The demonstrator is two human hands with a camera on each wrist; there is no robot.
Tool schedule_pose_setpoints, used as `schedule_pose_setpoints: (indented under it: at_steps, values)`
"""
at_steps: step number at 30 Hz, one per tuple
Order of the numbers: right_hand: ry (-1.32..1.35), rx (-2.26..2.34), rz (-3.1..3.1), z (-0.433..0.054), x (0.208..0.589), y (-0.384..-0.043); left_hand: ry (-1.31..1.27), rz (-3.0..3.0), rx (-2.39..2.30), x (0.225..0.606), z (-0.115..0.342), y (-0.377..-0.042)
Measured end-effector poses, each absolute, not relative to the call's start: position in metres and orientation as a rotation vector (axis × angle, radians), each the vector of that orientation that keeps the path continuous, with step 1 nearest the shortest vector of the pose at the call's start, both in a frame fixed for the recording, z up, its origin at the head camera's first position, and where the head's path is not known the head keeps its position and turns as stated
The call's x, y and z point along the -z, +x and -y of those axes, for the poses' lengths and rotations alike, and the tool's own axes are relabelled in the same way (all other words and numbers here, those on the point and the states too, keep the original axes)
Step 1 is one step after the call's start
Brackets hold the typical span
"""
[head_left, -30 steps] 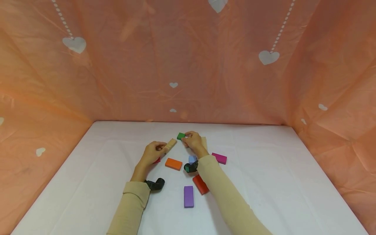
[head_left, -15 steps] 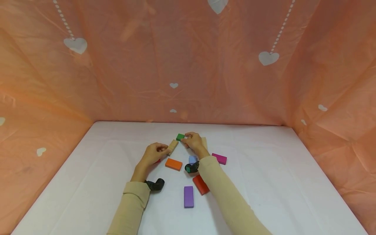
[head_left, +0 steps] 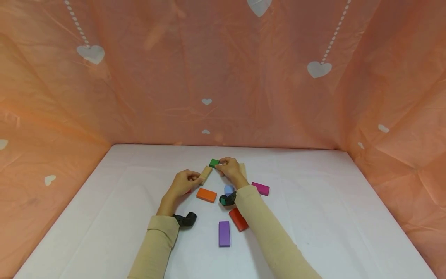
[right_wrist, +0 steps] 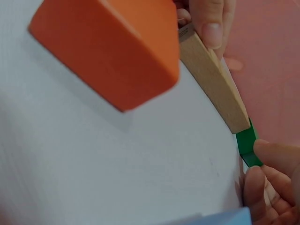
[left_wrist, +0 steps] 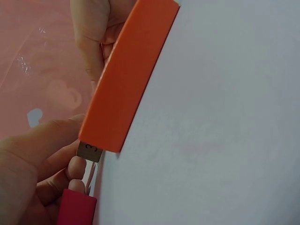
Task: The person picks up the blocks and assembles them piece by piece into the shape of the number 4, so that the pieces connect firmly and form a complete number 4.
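My left hand point(head_left: 183, 182) pinches a plain wooden block point(head_left: 206, 174) near its close end, fingers and thumb on either side. In the left wrist view a printed 3 shows on the end of the wooden block point(left_wrist: 89, 152). With thumb and fingertips, my right hand point(head_left: 229, 169) holds a small green block point(head_left: 214, 163) at the far end of the wooden one. The right wrist view has the wooden block point(right_wrist: 215, 84) meeting the green block point(right_wrist: 247, 143) end to end at an angle. A crimson block point(left_wrist: 77, 207) lies beside my left fingers, mostly hidden in the head view.
On the white tabletop point(head_left: 334, 217), an orange block point(head_left: 206, 195) lies between the forearms. Nearby are a light blue block point(head_left: 229, 190), a red block point(head_left: 238, 219), a purple block point(head_left: 224, 234) and a magenta block point(head_left: 260, 188). Behind my right hand shows another wooden block point(head_left: 242, 169).
My left hand has shifted slightly right, turning the wooden block more steeply away from me and closer beneath the green block. The green block moved very slightly nearer; the other blocks stayed put.
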State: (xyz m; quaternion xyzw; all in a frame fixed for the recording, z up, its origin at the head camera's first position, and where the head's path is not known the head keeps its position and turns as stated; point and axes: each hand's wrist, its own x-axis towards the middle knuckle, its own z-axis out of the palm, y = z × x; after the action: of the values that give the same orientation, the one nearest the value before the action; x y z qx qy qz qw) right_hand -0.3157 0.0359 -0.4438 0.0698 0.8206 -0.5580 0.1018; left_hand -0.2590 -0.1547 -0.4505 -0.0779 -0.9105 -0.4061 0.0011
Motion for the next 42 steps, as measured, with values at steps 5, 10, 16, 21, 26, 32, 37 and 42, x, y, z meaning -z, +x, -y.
schedule_pose_setpoints:
  at_steps: [5,10,16,21,26,32,37,42]
  values:
    - [0.176,1.645,-2.429,-0.0363,0.4434,-0.3145,-0.231,2.853,1.317,0.4509,0.1531,-0.2589]
    - [0.172,1.647,-2.424,-0.0364,0.4435,-0.3141,-0.212,2.844,1.364,0.4498,0.1504,-0.2588]
    - [0.168,1.652,-2.419,-0.0368,0.4438,-0.3143,-0.192,2.858,1.368,0.4491,0.1489,-0.2579]
    - [0.164,1.635,-2.443,-0.0364,0.4449,-0.3153,-0.174,2.862,1.379,0.4495,0.1477,-0.2579]
    - [0.165,1.612,-2.461,-0.0361,0.4455,-0.3157,-0.181,2.857,1.37,0.4494,0.147,-0.2581]
    - [0.182,1.609,-2.443,-0.0359,0.4451,-0.3159,-0.163,2.86,1.369,0.4489,0.1465,-0.2575]
    - [0.174,1.611,-2.442,-0.0356,0.4451,-0.3155,-0.178,2.862,1.331,0.4488,0.1467,-0.2571]
    - [0.148,1.604,-2.47,-0.0357,0.4453,-0.3142,-0.196,2.864,1.307,0.4495,0.1468,-0.2577]
